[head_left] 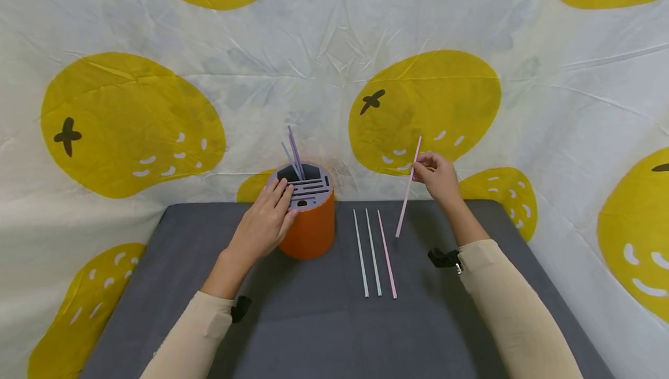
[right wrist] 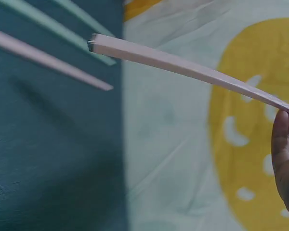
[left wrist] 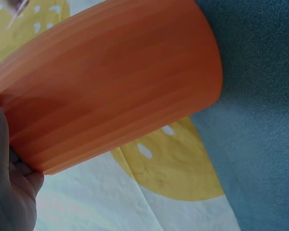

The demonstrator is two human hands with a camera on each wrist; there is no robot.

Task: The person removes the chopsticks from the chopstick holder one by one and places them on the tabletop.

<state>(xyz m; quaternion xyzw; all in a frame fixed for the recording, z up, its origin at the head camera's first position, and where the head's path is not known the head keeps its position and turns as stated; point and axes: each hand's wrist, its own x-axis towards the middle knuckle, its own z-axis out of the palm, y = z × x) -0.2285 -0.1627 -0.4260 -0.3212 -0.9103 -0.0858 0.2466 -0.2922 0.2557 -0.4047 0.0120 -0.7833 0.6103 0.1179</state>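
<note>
My right hand (head_left: 438, 179) pinches a long thin pink stick (head_left: 405, 204) between thumb and fingertips, slanting over the far edge of the table. The right wrist view shows its squared lower end (right wrist: 103, 44) hanging free. My left hand (head_left: 266, 216) rests on the top of an orange cylindrical desk organizer (head_left: 312, 231), fingers extended over the grey slotted top (head_left: 313, 198) and thumb by the rim. Purple sticks (head_left: 295, 150) stand leaning in its rear compartment. In the left wrist view the organizer's ribbed wall (left wrist: 111, 82) fills much of the frame.
Right of the organizer, two pale green sticks (head_left: 373, 254) and one pink stick (head_left: 387, 254) lie side by side on the dark grey tabletop (head_left: 313, 332). Behind the table hangs a white cloth (head_left: 292, 36) with yellow fruit prints.
</note>
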